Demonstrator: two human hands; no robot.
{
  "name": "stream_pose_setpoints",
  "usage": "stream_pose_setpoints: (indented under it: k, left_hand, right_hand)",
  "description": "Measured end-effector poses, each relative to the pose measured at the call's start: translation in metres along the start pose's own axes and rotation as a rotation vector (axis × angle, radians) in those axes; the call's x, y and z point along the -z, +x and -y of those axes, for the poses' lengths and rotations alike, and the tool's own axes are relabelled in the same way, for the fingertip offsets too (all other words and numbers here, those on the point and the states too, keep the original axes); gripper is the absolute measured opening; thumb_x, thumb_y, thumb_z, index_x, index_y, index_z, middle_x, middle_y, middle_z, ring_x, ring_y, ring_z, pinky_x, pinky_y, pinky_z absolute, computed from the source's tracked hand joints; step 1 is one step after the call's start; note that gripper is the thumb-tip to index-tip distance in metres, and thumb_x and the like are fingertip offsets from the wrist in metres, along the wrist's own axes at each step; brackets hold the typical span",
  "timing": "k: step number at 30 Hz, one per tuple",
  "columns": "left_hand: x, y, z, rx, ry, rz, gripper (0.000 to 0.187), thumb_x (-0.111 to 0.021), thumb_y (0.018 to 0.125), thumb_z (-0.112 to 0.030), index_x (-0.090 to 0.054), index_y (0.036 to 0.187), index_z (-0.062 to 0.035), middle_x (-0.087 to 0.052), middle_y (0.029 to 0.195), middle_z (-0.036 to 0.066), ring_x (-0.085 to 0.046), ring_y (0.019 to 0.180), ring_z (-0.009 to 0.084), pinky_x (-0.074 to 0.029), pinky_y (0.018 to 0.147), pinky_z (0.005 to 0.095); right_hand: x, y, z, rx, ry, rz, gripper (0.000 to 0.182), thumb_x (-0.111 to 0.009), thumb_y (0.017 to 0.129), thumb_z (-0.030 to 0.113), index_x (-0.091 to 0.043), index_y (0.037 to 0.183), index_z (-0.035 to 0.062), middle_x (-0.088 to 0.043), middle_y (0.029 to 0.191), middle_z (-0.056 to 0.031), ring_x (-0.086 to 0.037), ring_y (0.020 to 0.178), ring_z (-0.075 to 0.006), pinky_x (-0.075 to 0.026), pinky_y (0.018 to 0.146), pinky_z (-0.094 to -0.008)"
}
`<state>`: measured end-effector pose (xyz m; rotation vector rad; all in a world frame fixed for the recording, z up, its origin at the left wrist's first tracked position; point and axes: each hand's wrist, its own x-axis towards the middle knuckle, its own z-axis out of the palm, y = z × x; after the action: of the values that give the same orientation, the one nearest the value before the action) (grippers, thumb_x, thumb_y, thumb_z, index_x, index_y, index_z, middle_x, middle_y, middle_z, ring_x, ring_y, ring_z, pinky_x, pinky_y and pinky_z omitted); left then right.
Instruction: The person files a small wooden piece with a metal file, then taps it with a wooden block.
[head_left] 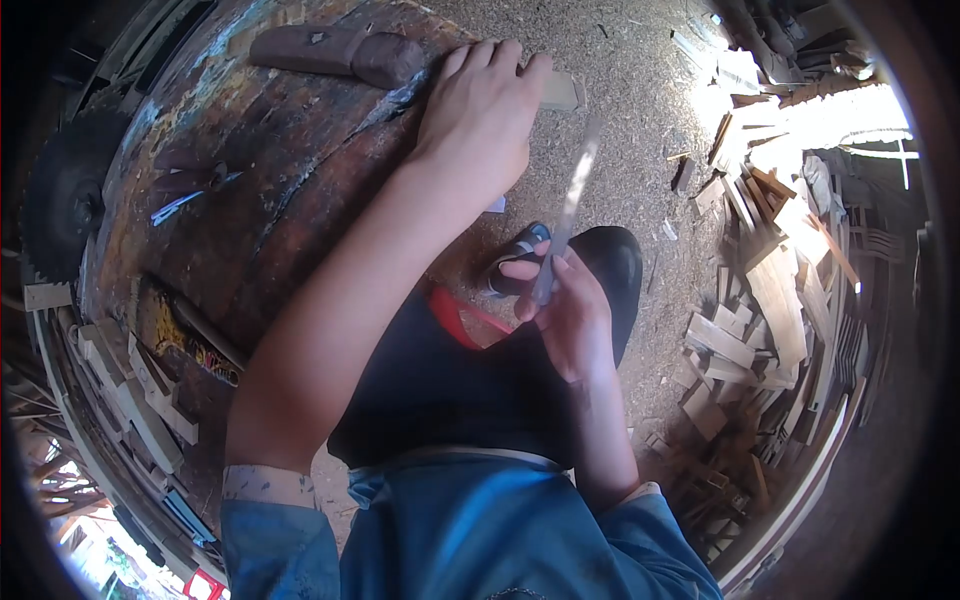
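Note:
My left hand (487, 105) reaches across to the workbench edge, its fingers curled down over a pale piece of wood (561, 92). One end of the wood sticks out past my fingers, over the floor; the rest is hidden under the hand. Above my lap, my right hand (570, 305) is closed around the lower end of a long, flat metal tool (572, 205), perhaps a file. Its upper end is blurred and points up and slightly right, apart from the wood. Left of my left hand lies a dark brown block of wood (335, 55) on the workbench (300, 130).
A tool resembling pliers (195, 183) and a yellow-and-black patterned object (185, 330) lie on the bench. At far left stands a toothed circular saw blade (65, 200). Wood offcuts (770, 290) are heaped on the right. Sawdust covers the floor (640, 130).

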<state>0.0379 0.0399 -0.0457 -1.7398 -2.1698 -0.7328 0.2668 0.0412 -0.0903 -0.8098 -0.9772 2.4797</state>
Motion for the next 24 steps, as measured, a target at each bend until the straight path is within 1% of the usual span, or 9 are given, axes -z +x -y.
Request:
stream_pose_setpoints:
  k: [4,5,8,9,12,13,16,17,24]
  left_hand:
    - [0.001,-0.001,0.000,0.007,0.003,0.019,0.058,-0.076,0.070,-0.002,-0.055,0.125,-0.0019,-0.058,0.121,0.017,-0.056,0.119,0.0369,-0.042,0.107,0.0485]
    - [0.001,0.000,0.000,0.009,-0.001,0.018,0.058,-0.076,0.070,-0.002,-0.055,0.124,-0.0018,-0.057,0.121,0.017,-0.055,0.119,0.0369,-0.042,0.107,0.0485]
    - [0.001,0.000,0.000,0.006,-0.007,0.005,0.057,-0.075,0.070,-0.002,-0.056,0.123,-0.0017,-0.057,0.121,0.018,-0.055,0.120,0.0370,-0.041,0.107,0.0486]
    - [0.001,0.001,0.000,0.005,-0.008,0.000,0.056,-0.075,0.070,-0.002,-0.056,0.123,-0.0017,-0.057,0.121,0.018,-0.055,0.119,0.0371,-0.041,0.107,0.0487]
    - [0.005,0.002,-0.002,0.019,-0.016,0.030,0.054,-0.074,0.070,-0.002,-0.056,0.121,-0.0019,-0.057,0.121,0.018,-0.055,0.119,0.0372,-0.041,0.107,0.0488]
    - [0.006,0.002,-0.003,0.019,-0.018,0.031,0.054,-0.074,0.070,-0.001,-0.056,0.121,-0.0019,-0.057,0.121,0.018,-0.055,0.119,0.0372,-0.042,0.106,0.0488]
    - [0.006,0.002,-0.002,0.022,-0.017,0.038,0.053,-0.074,0.070,-0.001,-0.055,0.120,-0.0019,-0.057,0.121,0.018,-0.055,0.119,0.0374,-0.042,0.106,0.0489]
    - [0.006,0.002,-0.002,0.022,-0.015,0.041,0.053,-0.074,0.070,-0.001,-0.055,0.120,-0.0018,-0.056,0.122,0.018,-0.055,0.119,0.0375,-0.042,0.106,0.0489]
    - [0.007,0.002,-0.002,0.016,-0.024,0.038,0.056,-0.075,0.070,-0.002,-0.055,0.122,-0.0007,-0.056,0.124,0.019,-0.054,0.120,0.0382,-0.041,0.107,0.0488]
  right_hand:
    - [-0.011,0.000,0.006,0.107,-0.163,-0.033,0.028,-0.041,0.111,0.024,-0.050,0.127,0.0031,-0.071,0.114,-0.0265,-0.070,0.079,-0.0205,-0.054,0.080,-0.0318]
    - [-0.013,0.001,0.009,0.126,-0.190,-0.033,0.027,-0.040,0.111,0.023,-0.052,0.123,0.0031,-0.071,0.107,-0.0196,-0.068,0.084,-0.0185,-0.053,0.080,-0.0326]
    - [-0.015,0.003,0.017,0.202,-0.344,-0.086,0.025,-0.040,0.109,0.021,-0.055,0.118,0.0030,-0.069,0.099,-0.0121,-0.064,0.083,-0.0158,-0.052,0.079,-0.0316]
    - [-0.021,0.002,0.021,0.243,-0.443,-0.134,0.025,-0.041,0.107,0.021,-0.058,0.112,0.0028,-0.063,0.092,-0.0068,-0.060,0.081,-0.0131,-0.048,0.075,-0.0293]
    - [-0.009,0.002,0.017,0.366,-0.478,-0.218,0.028,-0.040,0.106,0.022,-0.060,0.110,0.0029,-0.061,0.089,-0.0060,-0.057,0.079,-0.0118,-0.046,0.073,-0.0285]
    - [-0.010,0.000,0.019,0.413,-0.529,-0.225,0.025,-0.047,0.107,0.024,-0.061,0.106,0.0031,-0.059,0.087,-0.0021,-0.054,0.076,-0.0087,-0.044,0.070,-0.0265]
    - [-0.030,-0.003,0.022,0.350,-0.605,-0.340,0.018,-0.060,0.105,0.021,-0.061,0.103,0.0030,-0.060,0.086,0.0015,-0.053,0.076,-0.0050,-0.043,0.067,-0.0229]
    - [-0.036,-0.001,0.021,0.424,-0.588,-0.341,0.018,-0.072,0.100,0.017,-0.062,0.101,0.0026,-0.060,0.084,0.0041,-0.052,0.075,-0.0021,-0.041,0.065,-0.0200]
    - [-0.033,0.001,0.027,0.393,-0.643,-0.300,0.017,-0.072,0.100,0.017,-0.063,0.097,0.0025,-0.061,0.079,0.0049,-0.050,0.068,-0.0012,-0.040,0.061,-0.0199]
